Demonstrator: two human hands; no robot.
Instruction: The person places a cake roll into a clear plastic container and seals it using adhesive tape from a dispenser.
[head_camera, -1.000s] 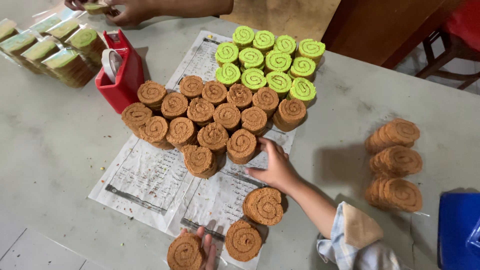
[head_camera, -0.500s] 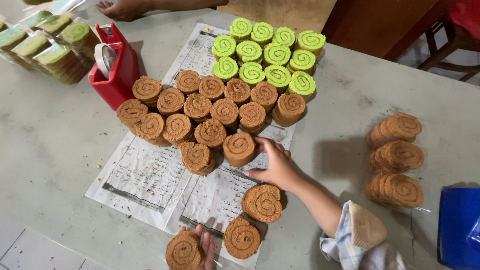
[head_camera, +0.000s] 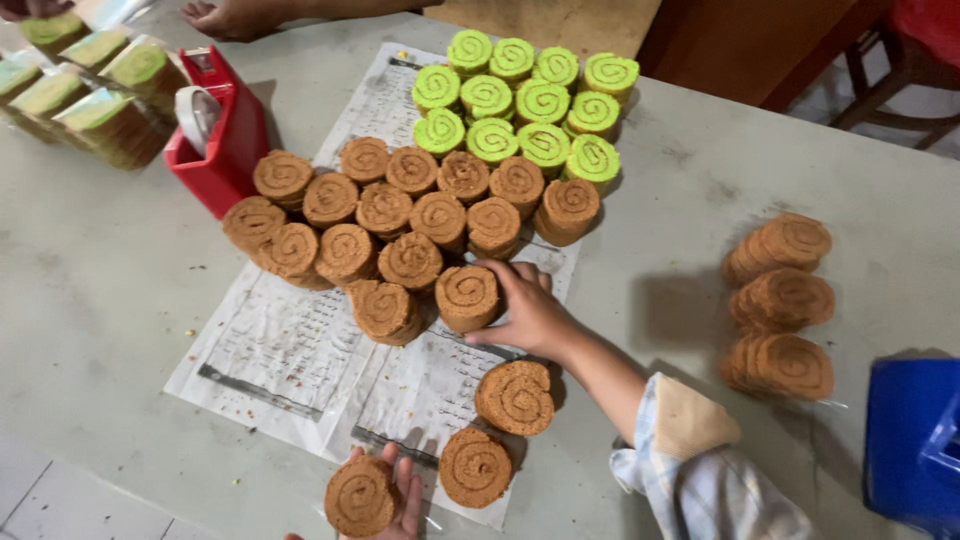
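Right hand (head_camera: 528, 312) — reaches in from the lower right, sleeve rolled at the forearm; fingers (head_camera: 500, 272) curl around the side of a brown swirl roll stack (head_camera: 467, 296), grasping it at the near edge of the brown group, on the newspaper sheets (head_camera: 290, 350).

Left hand (head_camera: 398, 500) — at the bottom edge of the view, palm up, fingers loosely cupped under a single brown swirl slice (head_camera: 359, 496), just off the paper's near edge.

Loose brown slices — two lie flat on the paper between the hands: one (head_camera: 515, 396) just beside the right wrist, one (head_camera: 475, 467) near the left hand.

Brown roll stacks (head_camera: 400, 205) — packed touching in rows across the middle of the paper.

Green roll stacks (head_camera: 520, 100) — clustered at the far end of the paper, touching the brown rows.

Wrapped brown rolls (head_camera: 780, 300) — three lying on their sides in clear film, well apart to the right on the worktop (head_camera: 90, 300).

Red tape dispenser (head_camera: 222, 130) — left of the brown stacks.

Wrapped green packs (head_camera: 100, 95) — far left corner.

Blue box (head_camera: 915, 440) — right edge.

Another person's hand (head_camera: 235, 15) — rests at the far edge.
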